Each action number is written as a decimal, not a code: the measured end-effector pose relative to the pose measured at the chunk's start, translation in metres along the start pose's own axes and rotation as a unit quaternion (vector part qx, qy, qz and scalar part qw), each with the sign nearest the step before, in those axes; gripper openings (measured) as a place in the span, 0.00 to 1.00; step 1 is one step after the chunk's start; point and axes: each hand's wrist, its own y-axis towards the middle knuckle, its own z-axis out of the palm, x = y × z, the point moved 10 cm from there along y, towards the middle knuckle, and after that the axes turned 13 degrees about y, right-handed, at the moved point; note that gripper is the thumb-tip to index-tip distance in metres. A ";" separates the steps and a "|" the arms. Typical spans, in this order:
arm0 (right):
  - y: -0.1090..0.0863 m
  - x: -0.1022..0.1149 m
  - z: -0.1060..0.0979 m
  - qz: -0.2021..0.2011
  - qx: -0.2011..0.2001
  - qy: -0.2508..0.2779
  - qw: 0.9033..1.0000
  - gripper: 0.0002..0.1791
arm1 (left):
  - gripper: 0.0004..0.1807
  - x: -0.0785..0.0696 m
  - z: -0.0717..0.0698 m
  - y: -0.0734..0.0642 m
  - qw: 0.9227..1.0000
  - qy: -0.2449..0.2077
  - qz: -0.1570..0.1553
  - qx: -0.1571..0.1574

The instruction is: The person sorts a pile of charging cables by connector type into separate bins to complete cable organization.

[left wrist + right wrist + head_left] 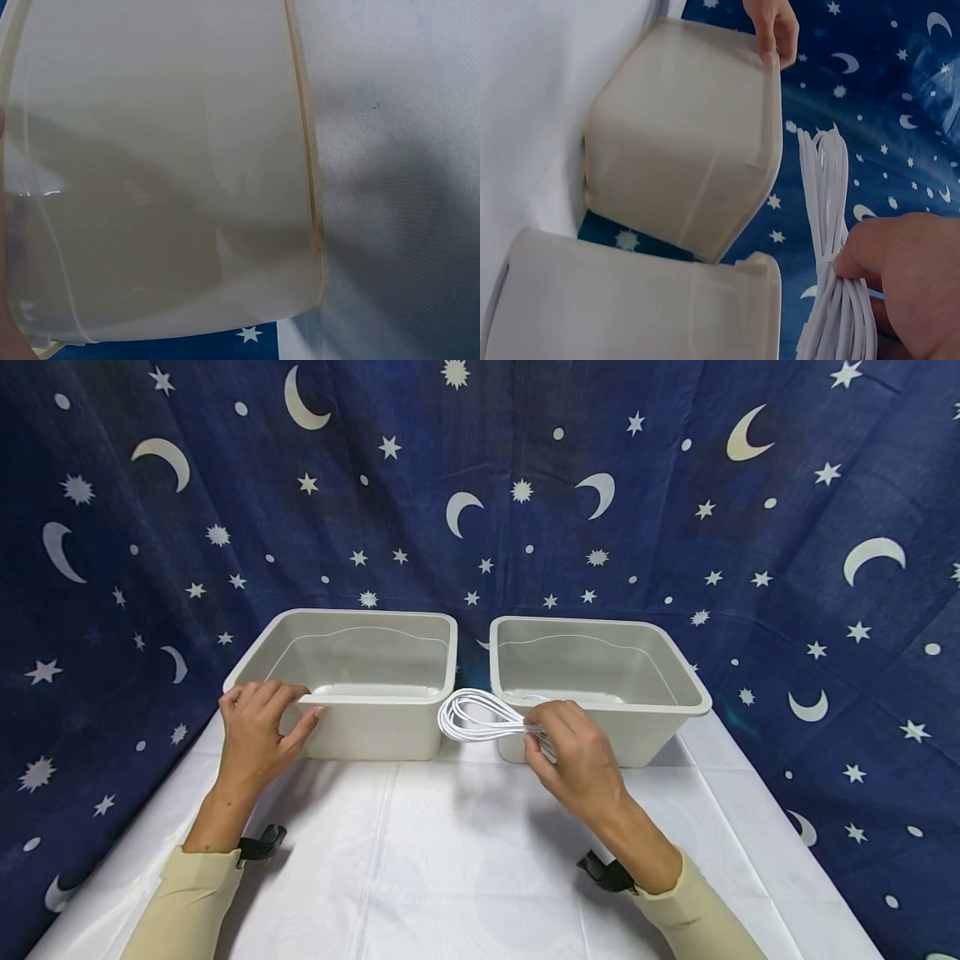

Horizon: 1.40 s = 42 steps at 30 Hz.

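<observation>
My right hand pinches a looped bundle of white cable at its tied middle. In the head view the loops stick out to the left, overlapping the gap between two pale grey bins. The right wrist view shows the cable bundle upright, with thumb and finger at its tie. My left hand grips the front rim of the left bin near its left corner, thumb on the near side, fingers over the edge. The right bin stands just behind my right hand.
Both bins stand side by side on a white cloth-covered table. A dark blue curtain with moons and stars hangs behind and along both sides. Black straps circle my wrists.
</observation>
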 end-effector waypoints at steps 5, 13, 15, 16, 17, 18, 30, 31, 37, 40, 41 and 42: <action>0.003 -0.007 -0.011 0.001 -0.020 -0.004 1.000 0.08 | 0.20 0.001 0.001 -0.001 1.000 0.001 -0.003 0.005; 0.005 -0.019 -0.030 0.003 -0.052 -0.014 0.999 0.07 | 0.20 0.001 0.001 0.000 1.000 -0.001 -0.004 0.004; 0.005 -0.024 -0.035 0.008 -0.058 -0.017 0.998 0.07 | 0.20 0.001 0.001 0.000 1.000 -0.002 -0.003 0.002; 0.005 -0.026 -0.037 0.011 -0.061 -0.020 0.998 0.07 | 0.20 0.000 0.001 0.000 1.000 -0.002 -0.002 0.002; 0.005 -0.028 -0.040 0.013 -0.064 -0.023 0.998 0.07 | 0.20 0.000 0.001 0.000 1.000 -0.002 -0.002 0.002; 0.004 -0.031 -0.042 0.015 -0.068 -0.026 0.997 0.07 | 0.20 0.000 0.001 0.000 1.000 -0.001 -0.002 0.003; 0.003 -0.056 -0.062 0.020 -0.071 -0.050 0.996 0.07 | 0.20 -0.001 0.001 0.000 1.000 -0.001 -0.004 0.006; 0.003 -0.058 -0.062 0.016 -0.070 -0.050 0.996 0.07 | 0.20 -0.001 0.001 0.000 1.000 -0.001 -0.004 0.006; 0.001 -0.070 -0.060 -0.015 -0.051 -0.046 0.997 0.09 | 0.19 -0.001 0.000 0.000 1.000 -0.003 -0.004 0.004; 0.000 -0.073 -0.059 -0.021 -0.049 -0.047 0.997 0.09 | 0.19 -0.001 0.000 0.000 1.000 -0.003 -0.003 0.001; 0.000 -0.074 -0.059 -0.022 -0.050 -0.048 0.997 0.09 | 0.19 -0.002 0.000 0.000 1.000 -0.004 -0.003 0.000; 0.000 -0.074 -0.060 -0.022 -0.053 -0.048 0.997 0.09 | 0.19 -0.002 -0.001 0.000 1.000 -0.004 -0.003 -0.001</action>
